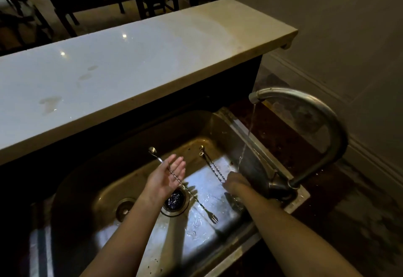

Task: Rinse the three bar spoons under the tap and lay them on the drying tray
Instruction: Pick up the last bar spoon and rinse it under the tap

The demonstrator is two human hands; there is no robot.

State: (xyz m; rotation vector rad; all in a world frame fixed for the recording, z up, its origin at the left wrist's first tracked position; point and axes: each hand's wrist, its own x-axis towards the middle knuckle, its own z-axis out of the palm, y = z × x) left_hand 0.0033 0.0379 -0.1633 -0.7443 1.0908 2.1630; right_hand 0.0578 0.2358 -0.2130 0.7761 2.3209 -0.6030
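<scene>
Over the sink (218, 263), left of the running tap (314, 111), the flat left hand (165, 178) carries one thin, stiff, wet spoon (174, 176). It may slip; pinch its twisted middle. The right hand (235, 181) is closed on two spoons (212, 166).

Three bar spoons are showing over the sink (122, 145). One spoon (174, 178) is lying across the open left hand (165, 176), with a small bowl at its far end and a little fork at its near end. Two spoons (212, 166) are lying close together, side by side, and the right hand (236, 181) is closing on them at their near part. Two hands are reaching in, then. One tap (305, 111) is running one thin stream of water (247, 137). The sink is having one open drain (175, 198) and one round plug (124, 209) beside it. One pale worktop (109, 76) is standing behind.
</scene>
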